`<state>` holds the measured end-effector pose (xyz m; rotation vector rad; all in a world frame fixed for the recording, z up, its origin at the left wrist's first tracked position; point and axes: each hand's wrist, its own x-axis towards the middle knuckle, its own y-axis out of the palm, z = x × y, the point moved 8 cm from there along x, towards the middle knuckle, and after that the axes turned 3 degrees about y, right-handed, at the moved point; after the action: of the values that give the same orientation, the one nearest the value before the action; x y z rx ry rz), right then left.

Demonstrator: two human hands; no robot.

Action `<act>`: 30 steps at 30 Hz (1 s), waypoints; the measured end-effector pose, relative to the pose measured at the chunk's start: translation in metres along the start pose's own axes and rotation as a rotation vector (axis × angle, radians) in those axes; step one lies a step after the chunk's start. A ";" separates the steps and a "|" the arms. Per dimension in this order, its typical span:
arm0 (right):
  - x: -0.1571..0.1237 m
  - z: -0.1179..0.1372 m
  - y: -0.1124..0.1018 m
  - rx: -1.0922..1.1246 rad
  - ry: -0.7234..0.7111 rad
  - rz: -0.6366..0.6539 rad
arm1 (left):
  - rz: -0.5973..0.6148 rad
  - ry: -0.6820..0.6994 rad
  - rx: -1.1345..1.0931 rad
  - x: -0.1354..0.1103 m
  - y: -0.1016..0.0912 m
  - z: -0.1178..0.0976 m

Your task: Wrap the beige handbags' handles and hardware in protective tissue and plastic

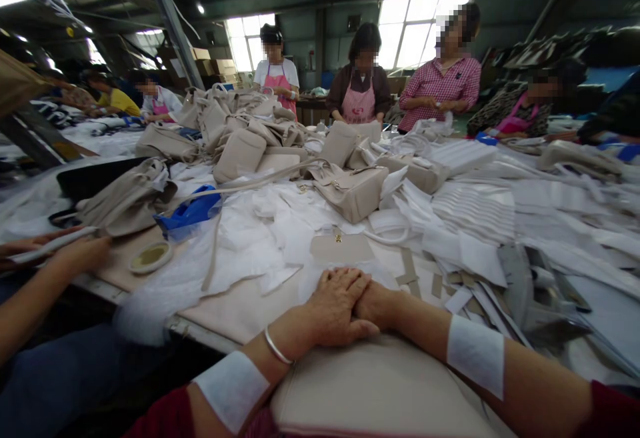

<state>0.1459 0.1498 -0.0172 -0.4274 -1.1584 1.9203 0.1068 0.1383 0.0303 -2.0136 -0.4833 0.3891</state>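
Note:
My left hand (340,308) lies flat on top of my right hand (379,305), fingers stretched out and holding nothing. Most of my right hand is covered; its fingers do not show. Both hands rest on the top edge of a beige bag (375,385) lying in front of me at the table's near edge. A silver bangle (277,347) circles my left wrist, and white bands wrap both forearms. Just beyond my hands lies a beige flap piece with a gold clasp (341,248) on white paper.
A co-worker's hand (80,253) at the left holds a white strip beside a small round dish (150,257) and a blue plastic bag (190,211). Beige handbags (350,191) and white paper sheets (470,211) cover the table. Several people stand along the far side.

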 end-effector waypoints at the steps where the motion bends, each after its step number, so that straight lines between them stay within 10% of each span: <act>1: 0.000 0.005 0.003 -0.059 -0.055 0.058 | 0.011 -0.007 0.000 -0.003 0.003 0.006; 22: -0.098 -0.056 -0.061 -0.090 0.606 0.219 | 0.168 -0.184 0.047 0.000 0.024 0.037; 30: -0.009 -0.081 -0.117 -0.220 0.560 -0.017 | 0.176 -0.175 0.047 -0.003 0.015 0.027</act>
<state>0.2598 0.2150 0.0391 -0.9972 -0.9864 1.5153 0.0946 0.1510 0.0048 -1.9920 -0.4010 0.6825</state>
